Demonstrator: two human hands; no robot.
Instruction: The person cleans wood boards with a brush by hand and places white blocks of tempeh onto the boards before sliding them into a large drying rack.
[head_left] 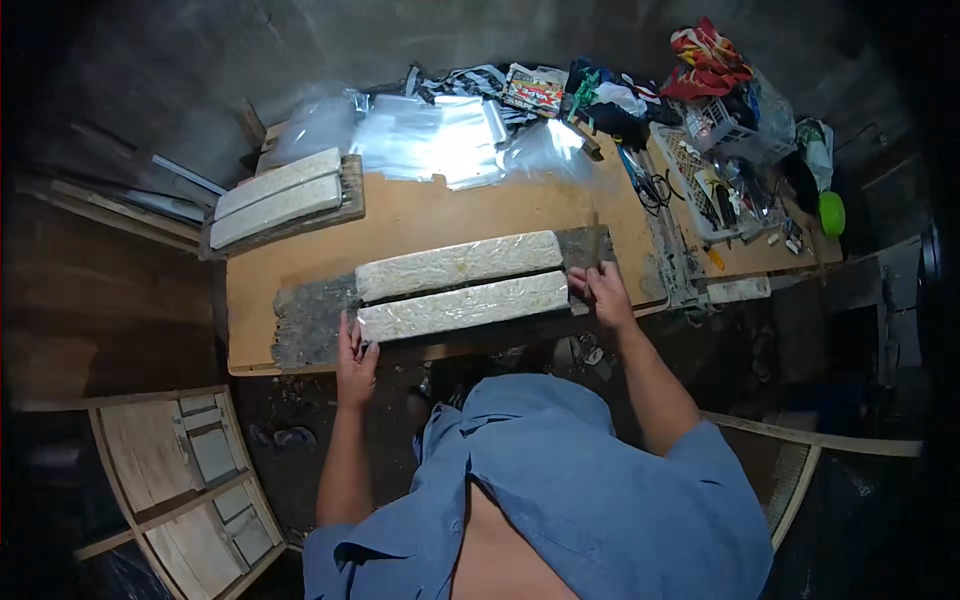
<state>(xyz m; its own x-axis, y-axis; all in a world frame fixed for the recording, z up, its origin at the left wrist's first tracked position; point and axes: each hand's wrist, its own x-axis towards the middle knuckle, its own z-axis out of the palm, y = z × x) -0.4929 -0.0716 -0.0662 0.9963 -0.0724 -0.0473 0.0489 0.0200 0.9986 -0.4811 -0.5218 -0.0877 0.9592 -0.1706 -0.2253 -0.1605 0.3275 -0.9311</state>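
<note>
Landmark: the dark board (310, 318) lying along the near edge of the table (420, 215). Far left of it, at the table's back corner, a second board (350, 190) carries two pale wrapped blocks (275, 195). At the dark board's left part, the left hand (355, 355) is closed on the left end of the near block (462, 307), thumb on top of the wrap. Just behind that block, parallel and nearly touching, lies the far block (458, 264). At the board's right end, the right hand (603, 290) pinches the near block's right end, fingers curled over it. Behind the board, clear plastic sheets (440, 135) are heaped; further right stands a cluttered basket (725, 130). Judgement: keep both ends level and pull evenly, since the wrap looks slippery and the block may sag midway.
</note>
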